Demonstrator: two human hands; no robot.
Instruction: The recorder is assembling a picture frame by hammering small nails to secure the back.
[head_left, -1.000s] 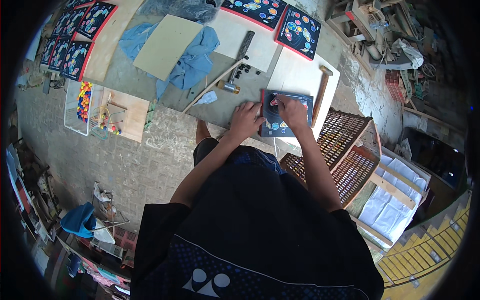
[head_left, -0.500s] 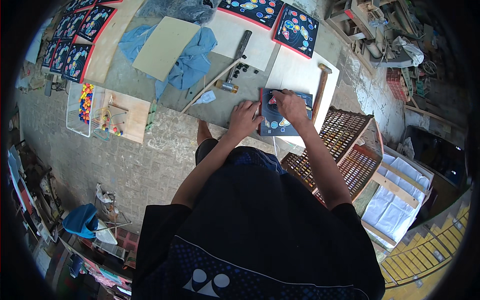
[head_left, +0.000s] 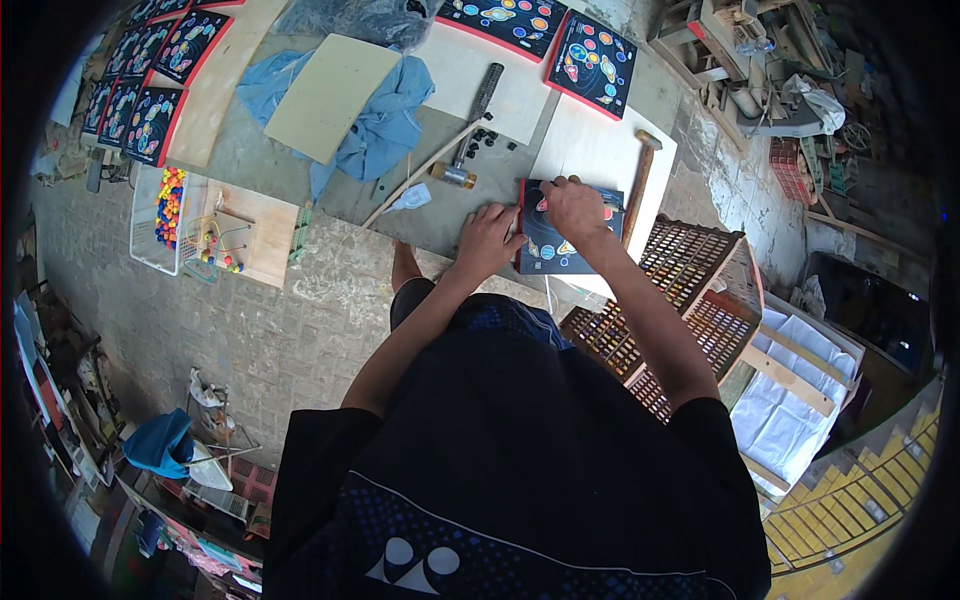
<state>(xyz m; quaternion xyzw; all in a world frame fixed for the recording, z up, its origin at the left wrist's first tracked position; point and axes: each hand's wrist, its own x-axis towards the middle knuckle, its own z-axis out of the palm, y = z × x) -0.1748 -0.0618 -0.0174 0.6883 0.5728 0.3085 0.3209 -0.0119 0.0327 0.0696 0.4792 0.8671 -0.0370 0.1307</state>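
A dark board printed with colourful planets [head_left: 556,258] lies near the table's front edge, a red strip along its left side. My left hand [head_left: 488,240] rests against that left edge, its fingers stretched out and holding nothing. Over the upper part of the board, my right hand [head_left: 578,212] is closed. A slim pale end shows beside its knuckles, but the fingers hide what they grip. To the right of the board lies a wooden-handled hammer [head_left: 640,180]. A mallet with a black grip [head_left: 484,92] and amber head lies left of the board, beside small black pieces [head_left: 482,137].
A wooden stick [head_left: 425,165], a blue cloth [head_left: 385,120] and a tan panel [head_left: 333,98] lie on the table. More planet boards [head_left: 594,62] sit along its far side. A brown plastic crate [head_left: 690,270] stands close to my right arm. Colourful beads [head_left: 170,205] fill a white bin at left.
My right hand has shifted slightly down and its wrist has turned over the board. My left hand stays in nearly the same place.
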